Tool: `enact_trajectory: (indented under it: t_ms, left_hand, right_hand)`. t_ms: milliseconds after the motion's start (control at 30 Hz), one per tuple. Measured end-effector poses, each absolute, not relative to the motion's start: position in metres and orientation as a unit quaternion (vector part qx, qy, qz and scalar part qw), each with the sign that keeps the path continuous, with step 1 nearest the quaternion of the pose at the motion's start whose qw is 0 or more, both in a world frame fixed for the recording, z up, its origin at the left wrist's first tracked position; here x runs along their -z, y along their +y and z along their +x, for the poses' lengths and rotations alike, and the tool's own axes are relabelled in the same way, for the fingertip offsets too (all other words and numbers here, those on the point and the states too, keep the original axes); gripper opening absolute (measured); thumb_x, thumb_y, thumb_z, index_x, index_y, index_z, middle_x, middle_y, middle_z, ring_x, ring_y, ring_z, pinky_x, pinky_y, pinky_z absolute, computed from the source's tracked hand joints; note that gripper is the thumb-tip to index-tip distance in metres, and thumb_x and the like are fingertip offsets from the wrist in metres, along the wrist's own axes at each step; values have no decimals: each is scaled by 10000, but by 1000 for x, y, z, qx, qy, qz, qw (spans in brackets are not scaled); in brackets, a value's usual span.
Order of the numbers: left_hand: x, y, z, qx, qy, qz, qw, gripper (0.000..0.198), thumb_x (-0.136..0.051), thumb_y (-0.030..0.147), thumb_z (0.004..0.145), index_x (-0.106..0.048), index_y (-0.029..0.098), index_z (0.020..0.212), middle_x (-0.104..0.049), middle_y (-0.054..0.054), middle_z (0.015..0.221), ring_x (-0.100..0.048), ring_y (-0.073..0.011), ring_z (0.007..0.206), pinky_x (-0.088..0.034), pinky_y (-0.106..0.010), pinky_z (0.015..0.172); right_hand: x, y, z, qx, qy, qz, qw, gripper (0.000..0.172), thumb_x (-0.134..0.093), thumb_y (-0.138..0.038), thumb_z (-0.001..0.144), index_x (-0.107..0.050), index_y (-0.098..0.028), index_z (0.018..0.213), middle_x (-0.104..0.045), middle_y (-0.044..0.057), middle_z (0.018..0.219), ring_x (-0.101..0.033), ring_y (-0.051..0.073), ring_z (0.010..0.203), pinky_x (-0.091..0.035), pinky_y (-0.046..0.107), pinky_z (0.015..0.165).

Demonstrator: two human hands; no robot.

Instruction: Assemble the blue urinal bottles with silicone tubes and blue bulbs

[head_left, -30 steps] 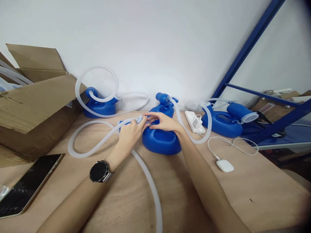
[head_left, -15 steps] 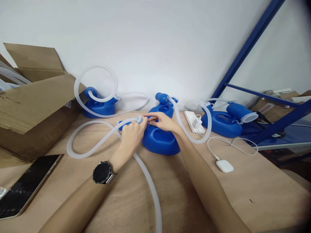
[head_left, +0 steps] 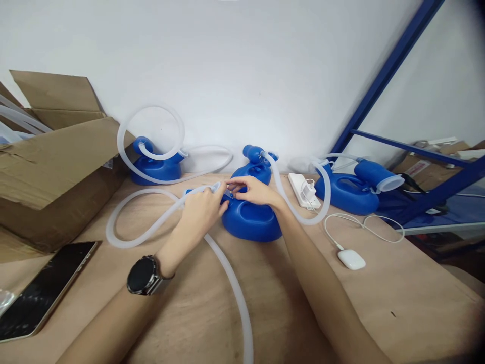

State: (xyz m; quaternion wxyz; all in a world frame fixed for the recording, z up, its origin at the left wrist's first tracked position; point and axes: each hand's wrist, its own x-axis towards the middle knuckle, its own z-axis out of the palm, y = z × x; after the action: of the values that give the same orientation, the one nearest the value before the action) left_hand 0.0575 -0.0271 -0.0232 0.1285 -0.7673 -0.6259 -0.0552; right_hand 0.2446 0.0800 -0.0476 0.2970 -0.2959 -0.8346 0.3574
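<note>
A blue plastic bottle with a moulded handle (head_left: 252, 225) stands in front of me, its neck pointing left and mostly covered by my hands. My left hand (head_left: 203, 208), a black watch on its wrist, is closed round the end of a translucent hose (head_left: 161, 220) beside the neck. Its thumb sticks out towards the bottle. From above, my right hand (head_left: 252, 190) bends its fingers over the bottle's neck and cap area, close to the left fingertips. What lies exactly under the fingertips is hidden. The hose loops out left and runs towards me.
More blue bottles with hoses stand along the wall: one left (head_left: 157, 169), one behind (head_left: 252, 172), one right (head_left: 346, 194). An open cardboard box (head_left: 71, 167) and a phone (head_left: 45, 290) lie left. A power strip (head_left: 301, 189) and a white corded device (head_left: 351, 259) lie right.
My left wrist has moved left and slightly down, and its thumb has come away from the hose tip. The right hand stays almost where it was.
</note>
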Motion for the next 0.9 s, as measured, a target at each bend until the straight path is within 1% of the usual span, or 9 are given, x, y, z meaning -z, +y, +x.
enact_trajectory:
  t_ms: [100, 200, 300, 367, 433, 533, 700, 800, 900]
  left_hand:
    - [11, -26, 32, 65, -560, -824, 64, 640, -592, 348, 998, -403, 269, 1605, -749, -157, 1284, -729, -365, 1151, -547, -439, 919]
    - [-4, -29, 3, 104, -503, -858, -25, 741, -611, 315, 933, -335, 271, 1619, -586, -126, 1563, -618, -312, 1369, -510, -387, 1044]
    - [-17, -33, -20, 91, -552, -826, -70, 722, -604, 444, 914, -383, 224, 1566, -722, -133, 1355, -730, -317, 1159, -556, -371, 908]
    - [-21, -30, -29, 73, -589, -801, -73, 618, -555, 546, 925, -501, 249, 1464, -792, -95, 1112, -765, -319, 937, -560, -381, 792]
    - [-15, -20, -35, 80, -623, -777, -54, 492, -449, 582, 964, -622, 273, 1305, -791, -76, 985, -750, -326, 849, -548, -401, 737]
    - [11, 8, -41, 164, -650, -742, -13, 417, -376, 492, 990, -693, 262, 1135, -780, -102, 1021, -729, -357, 953, -551, -453, 804]
    - [75, 42, -51, 221, -599, -769, -28, 582, -561, 491, 891, -598, 183, 1383, -631, -190, 1412, -578, -398, 1312, -475, -527, 1093]
    - [101, 44, -57, 227, -565, -791, -55, 526, -601, 474, 875, -609, 208, 1329, -647, -157, 1371, -582, -368, 1297, -464, -505, 1116]
    - [111, 45, -61, 238, -558, -792, -70, 442, -622, 441, 861, -613, 209, 1237, -679, -138, 1260, -639, -340, 1183, -516, -464, 1036]
  right_hand:
    - [46, 76, 245, -329, -841, -306, 302, 565, -617, 37, 795, -753, -160, 1307, -823, 92, 1103, -784, 200, 989, -609, 330, 967]
    - [44, 73, 245, -309, -851, -307, 295, 544, -614, 24, 819, -746, -153, 1316, -822, 94, 1095, -777, 202, 1012, -597, 326, 974]
    - [42, 72, 246, -318, -847, -317, 284, 535, -616, 18, 833, -739, -155, 1325, -821, 94, 1095, -774, 201, 1013, -598, 319, 951]
    - [40, 71, 248, -325, -840, -333, 279, 519, -628, 6, 841, -738, -152, 1323, -820, 100, 1098, -774, 204, 995, -600, 321, 929]
    - [38, 71, 252, -327, -835, -347, 274, 485, -636, -20, 863, -738, -149, 1319, -821, 103, 1088, -773, 203, 978, -599, 326, 921]
    - [38, 71, 259, -334, -834, -355, 260, 458, -641, -56, 893, -728, -139, 1334, -821, 100, 1058, -767, 202, 982, -586, 330, 937]
    - [39, 73, 270, -340, -828, -361, 262, 446, -659, -111, 917, -721, -151, 1356, -819, 91, 1050, -759, 205, 994, -573, 336, 954]
    - [39, 73, 272, -340, -828, -358, 266, 417, -669, -146, 925, -734, -159, 1337, -820, 86, 1029, -757, 206, 976, -574, 337, 949]
    - [40, 72, 271, -333, -834, -348, 269, 396, -669, -163, 931, -744, -172, 1320, -820, 75, 1018, -756, 203, 965, -574, 337, 946]
